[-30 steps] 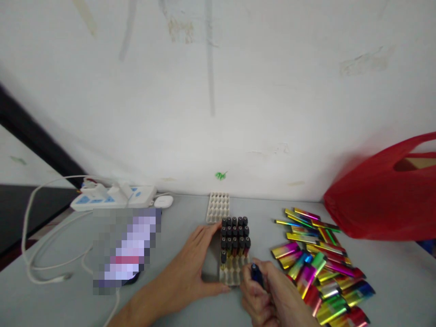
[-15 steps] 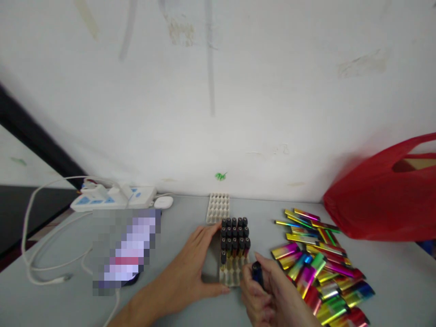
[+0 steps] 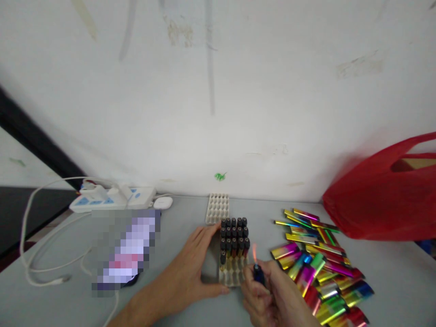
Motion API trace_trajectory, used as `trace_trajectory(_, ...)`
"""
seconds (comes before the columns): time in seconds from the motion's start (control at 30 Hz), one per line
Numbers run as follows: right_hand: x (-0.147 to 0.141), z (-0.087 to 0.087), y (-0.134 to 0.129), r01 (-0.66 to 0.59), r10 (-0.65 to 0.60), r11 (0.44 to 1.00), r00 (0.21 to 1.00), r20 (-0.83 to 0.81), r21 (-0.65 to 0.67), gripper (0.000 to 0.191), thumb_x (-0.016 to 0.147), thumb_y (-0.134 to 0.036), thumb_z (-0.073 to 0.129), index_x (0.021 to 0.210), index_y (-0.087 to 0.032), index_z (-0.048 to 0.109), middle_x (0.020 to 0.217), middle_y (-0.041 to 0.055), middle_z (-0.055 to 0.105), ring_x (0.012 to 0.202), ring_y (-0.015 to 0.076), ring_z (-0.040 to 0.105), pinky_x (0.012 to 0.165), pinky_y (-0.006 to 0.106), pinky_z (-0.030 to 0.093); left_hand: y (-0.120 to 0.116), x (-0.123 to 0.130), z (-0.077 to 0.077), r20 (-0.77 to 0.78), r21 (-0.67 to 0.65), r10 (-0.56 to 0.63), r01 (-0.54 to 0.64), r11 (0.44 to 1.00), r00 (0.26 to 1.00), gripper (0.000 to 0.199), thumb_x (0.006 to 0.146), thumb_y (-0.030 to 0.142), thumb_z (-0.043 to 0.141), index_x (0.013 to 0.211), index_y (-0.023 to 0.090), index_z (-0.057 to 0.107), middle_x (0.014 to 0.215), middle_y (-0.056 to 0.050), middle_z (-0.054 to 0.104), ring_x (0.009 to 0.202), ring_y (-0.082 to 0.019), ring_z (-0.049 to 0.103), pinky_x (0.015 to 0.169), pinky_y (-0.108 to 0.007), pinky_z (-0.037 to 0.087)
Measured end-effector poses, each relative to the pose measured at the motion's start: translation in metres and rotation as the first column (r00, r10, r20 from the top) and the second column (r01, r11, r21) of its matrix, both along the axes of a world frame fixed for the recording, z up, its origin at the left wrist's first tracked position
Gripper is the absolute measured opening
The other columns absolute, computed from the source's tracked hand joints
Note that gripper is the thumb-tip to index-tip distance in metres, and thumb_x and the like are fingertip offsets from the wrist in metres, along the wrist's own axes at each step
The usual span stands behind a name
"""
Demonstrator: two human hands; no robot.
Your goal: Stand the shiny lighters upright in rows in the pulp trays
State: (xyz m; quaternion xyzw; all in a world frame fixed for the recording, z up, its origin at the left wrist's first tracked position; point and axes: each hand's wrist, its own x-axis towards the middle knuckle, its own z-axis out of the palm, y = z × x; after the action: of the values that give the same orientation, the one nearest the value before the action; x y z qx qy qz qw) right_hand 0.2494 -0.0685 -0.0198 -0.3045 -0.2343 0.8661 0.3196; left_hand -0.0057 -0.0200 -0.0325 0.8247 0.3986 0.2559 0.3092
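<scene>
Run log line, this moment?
left hand: spread, left of tray | right hand: holding lit lighter, flame up | tray: partly filled, black-topped lighters upright | loose lighters: heaped at right

Lower centre of the frame: the left hand (image 3: 189,268), spread wide, brackets the left side of a pale tray (image 3: 231,278) in which black-topped lighters (image 3: 234,232) stand upright in rows. Just right of it, the right hand (image 3: 274,293) grips a dark lighter (image 3: 259,274) whose flame (image 3: 254,254) rises orange. Above, a second tray (image 3: 218,209) lies near the wall (image 3: 272,91). Lower right: a pile of shiny, multicoloured lighters (image 3: 307,277). Right edge: a red bag (image 3: 378,204). Lower left: a pixelated phone (image 3: 131,247), a white power strip (image 3: 145,196) and a looped white cable (image 3: 23,236).
</scene>
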Motion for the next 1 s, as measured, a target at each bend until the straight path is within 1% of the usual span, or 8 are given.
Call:
trace_trajectory(0.13,0.001,-0.002,-0.001,-0.001,0.001,1.000,1.000,0.014,0.007,0.057,0.084,-0.069,0.075,0.065,-0.026,0.044,0.051,-0.0124,0.029,0.043,0.0055,0.011,0.040,0.022,0.006,0.000,-0.001,-0.001,-0.006,0.003,0.003,-0.003,1.000,1.000,0.133,0.080,0.040,0.109,0.183,0.035,0.024,0.180,-0.017,0.044,0.167,-0.048,0.040,0.141,-0.070,0.032)
trace_trajectory(0.4,-0.003,0.011,0.004,-0.048,0.047,0.998,0.998,-0.051,-0.027,0.076,0.075,-0.084,0.086,0.063,-0.024,0.039,0.049,-0.0144,0.028,0.040,0.0020,0.009,0.038,0.019,0.003,-0.002,0.001,0.005,-0.009,-0.050,0.013,-0.013,0.999,1.000,0.130,0.080,0.037,0.108,0.182,0.033,0.028,0.182,-0.018,0.043,0.169,-0.045,0.038,0.142,-0.067,0.030)
trace_trajectory(0.5,-0.003,0.010,0.003,-0.033,0.034,0.999,0.998,-0.049,0.013,0.076,0.078,-0.088,0.085,0.069,-0.024,0.045,0.052,-0.0139,0.032,0.042,0.0029,0.015,0.041,0.019,0.012,-0.001,0.001,0.005,-0.008,-0.057,0.015,-0.016,0.998,1.000,0.131,0.079,0.035,0.108,0.182,0.033,0.027,0.182,-0.017,0.043,0.169,-0.045,0.038,0.142,-0.066,0.030)
trace_trajectory(0.6,-0.003,0.011,-0.002,0.107,-0.121,0.970,0.991,0.052,0.219,0.071,0.091,-0.093,0.071,0.080,-0.024,0.056,0.056,-0.0102,0.042,0.047,0.0088,0.030,0.049,0.023,0.029,-0.002,0.001,0.005,-0.003,-0.055,0.020,-0.021,0.998,1.000,0.130,0.080,0.035,0.107,0.182,0.034,0.027,0.182,-0.017,0.043,0.169,-0.046,0.038,0.142,-0.067,0.030)
trace_trajectory(0.67,-0.003,0.015,-0.007,0.171,-0.263,0.894,0.949,0.175,0.414,0.068,0.102,-0.090,0.060,0.089,-0.023,0.063,0.065,-0.0048,0.053,0.059,0.0138,0.045,0.062,0.027,0.041,-0.002,0.001,0.005,0.000,-0.058,0.023,-0.023,0.998,1.000,0.130,0.080,0.035,0.107,0.182,0.035,0.027,0.181,-0.017,0.043,0.169,-0.046,0.039,0.142,-0.068,0.030)
trace_trajectory(0.77,-0.004,0.021,-0.014,0.135,-0.403,0.743,0.872,0.277,0.656,0.060,0.111,-0.080,0.054,0.101,-0.022,0.069,0.082,0.0016,0.064,0.080,0.0198,0.059,0.079,0.033,0.046,-0.003,0.002,0.007,0.011,-0.061,0.025,-0.024,0.998,1.000,0.129,0.080,0.036,0.107,0.181,0.035,0.029,0.180,-0.016,0.045,0.167,-0.046,0.041,0.141,-0.069,0.031)
trace_trajectory(0.9,-0.005,0.015,-0.018,0.094,-0.501,0.571,0.827,0.256,0.815,0.045,0.112,-0.070,0.062,0.108,-0.026,0.067,0.099,0.0026,0.062,0.081,0.0191,0.062,0.074,0.031,0.050,-0.003,0.003,0.008,0.012,-0.056,0.025,-0.025,0.998,1.000,0.125,0.081,0.037,0.106,0.180,0.035,0.031,0.179,-0.016,0.047,0.166,-0.046,0.042,0.140,-0.068,0.033)
trace_trajectory(1.0,-0.006,0.008,-0.019,-0.005,-0.606,0.405,0.748,0.272,0.914,0.029,0.116,-0.054,0.064,0.109,-0.027,0.069,0.104,0.0045,0.063,0.087,0.0206,0.064,0.074,0.030,0.052,-0.003,0.003,0.008,0.020,-0.046,0.019,-0.018,0.999,1.000,0.123,0.083,0.038,0.106,0.181,0.034,0.031,0.179,-0.016,0.046,0.166,-0.046,0.043,0.141,-0.066,0.033)
